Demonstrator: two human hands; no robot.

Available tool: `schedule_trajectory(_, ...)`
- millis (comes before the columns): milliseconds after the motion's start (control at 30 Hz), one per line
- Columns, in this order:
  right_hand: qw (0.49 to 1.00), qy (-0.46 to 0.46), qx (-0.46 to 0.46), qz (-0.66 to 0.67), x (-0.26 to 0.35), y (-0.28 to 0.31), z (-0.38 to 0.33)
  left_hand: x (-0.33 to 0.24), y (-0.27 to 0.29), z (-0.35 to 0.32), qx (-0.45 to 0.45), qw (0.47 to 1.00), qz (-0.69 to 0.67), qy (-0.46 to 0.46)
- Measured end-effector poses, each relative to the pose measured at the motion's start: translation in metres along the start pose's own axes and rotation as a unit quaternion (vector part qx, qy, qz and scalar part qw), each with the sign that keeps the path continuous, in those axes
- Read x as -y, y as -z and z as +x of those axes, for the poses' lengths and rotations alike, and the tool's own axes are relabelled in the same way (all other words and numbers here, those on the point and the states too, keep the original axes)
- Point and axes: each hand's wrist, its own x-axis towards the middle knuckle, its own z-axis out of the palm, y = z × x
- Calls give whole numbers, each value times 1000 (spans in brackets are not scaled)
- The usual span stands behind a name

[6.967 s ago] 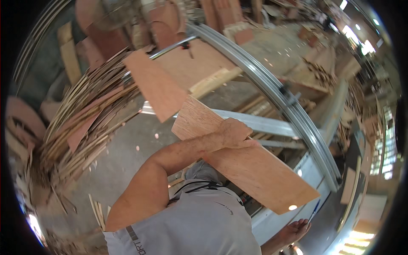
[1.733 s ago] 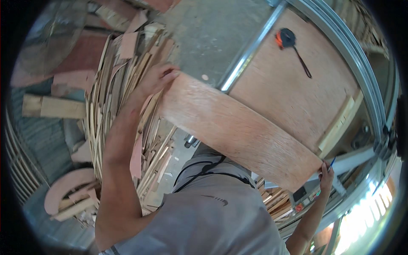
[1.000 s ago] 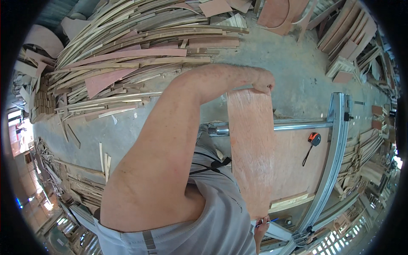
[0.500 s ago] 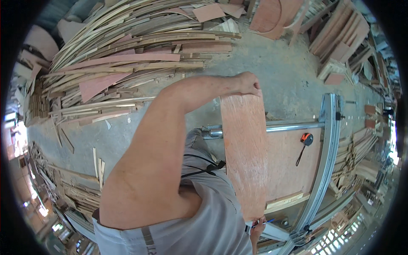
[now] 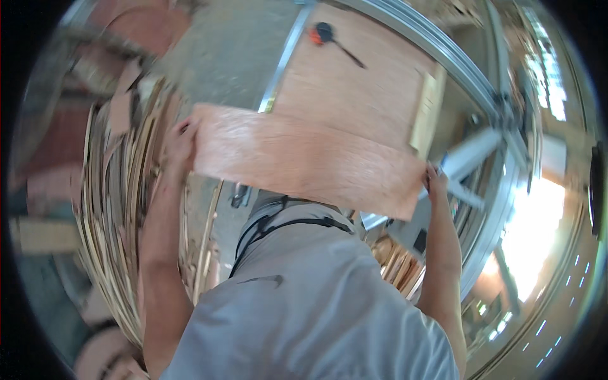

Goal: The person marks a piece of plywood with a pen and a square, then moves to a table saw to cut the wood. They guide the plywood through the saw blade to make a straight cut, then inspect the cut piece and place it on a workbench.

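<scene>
A reddish plywood panel is held level across the front of my body. My left hand grips its left end, fingers closed round the edge. At the opposite end my right hand pinches the panel's edge, and a slim blue pen sticks up from the same hand. Beyond the panel lies a larger plywood sheet on a metal-framed bench. An orange and black tape measure with a black strap rests on that sheet, out of reach of both hands.
Long wood strips are heaped on the left, beside my left forearm. The bench's metal rail runs along the far right, joined to an angled grey leg. A pale wood strip borders the sheet. Bright openings glare at right.
My body and view have turned to the right. The plywood panel, earlier lengthwise along the bench, now lies crosswise before me, still gripped at both ends. The tape measure appears farther up.
</scene>
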Motion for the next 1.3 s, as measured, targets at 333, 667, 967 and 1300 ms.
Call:
schedule_trajectory(333, 982, -25, -160, -98, -6, -25, 1, -83, -124, -2, 205, 881, 320, -282)
schedule_trajectory(667, 939, 36, -327, -101, -13, -25, -48, -59, -145, 11, 312, 843, 334, -284)
schedule_trajectory(967, 827, -88, -365, 418, -82, -103, -225, -53, -135, 16, 340, 841, 340, -247)
schedule_trajectory(1300, 865, -102, -309, 382, -78, -132, -243, -85, -236, -31, 372, 767, 358, -381)
